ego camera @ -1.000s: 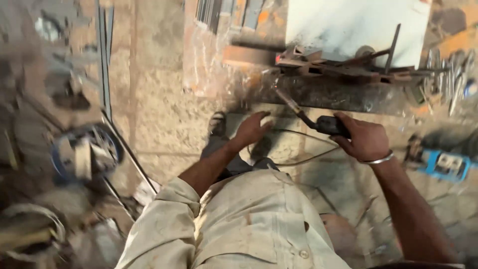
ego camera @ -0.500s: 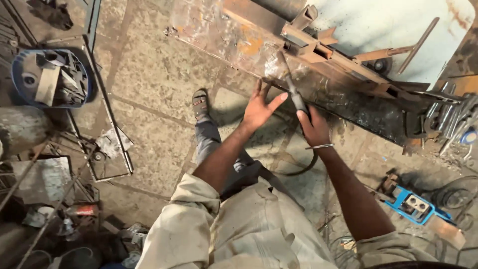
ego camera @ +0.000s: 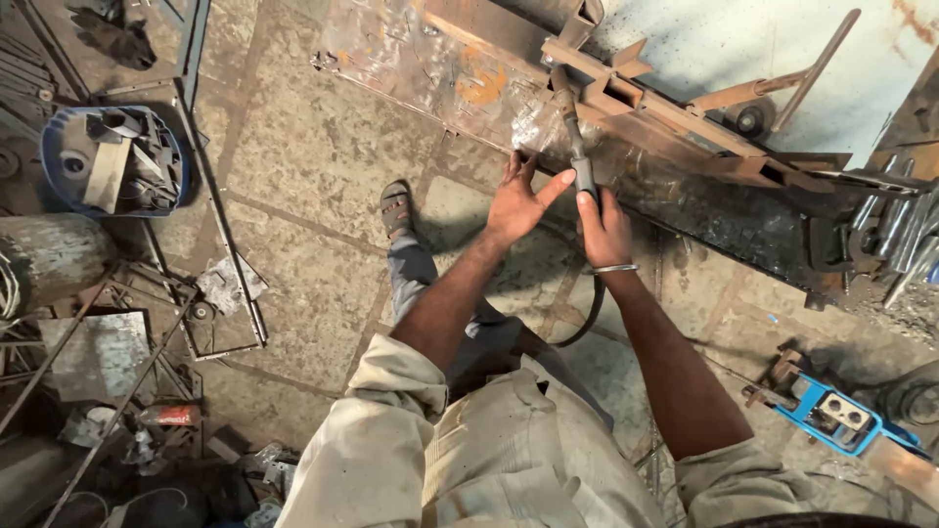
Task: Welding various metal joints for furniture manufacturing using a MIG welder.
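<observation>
A blue tub [ego camera: 110, 161] filled with metal offcuts stands at upper left on the stone floor [ego camera: 313, 166]. A grey cylinder [ego camera: 49, 256] lies just below it. Thin metal rods [ego camera: 227, 235] cross the floor nearby. A blue machine [ego camera: 831, 416] sits at lower right

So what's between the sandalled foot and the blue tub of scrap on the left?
In the head view, mostly bare stone floor separates the sandalled foot from the blue tub; only a thin metal frame beside the tub crosses it.
</observation>
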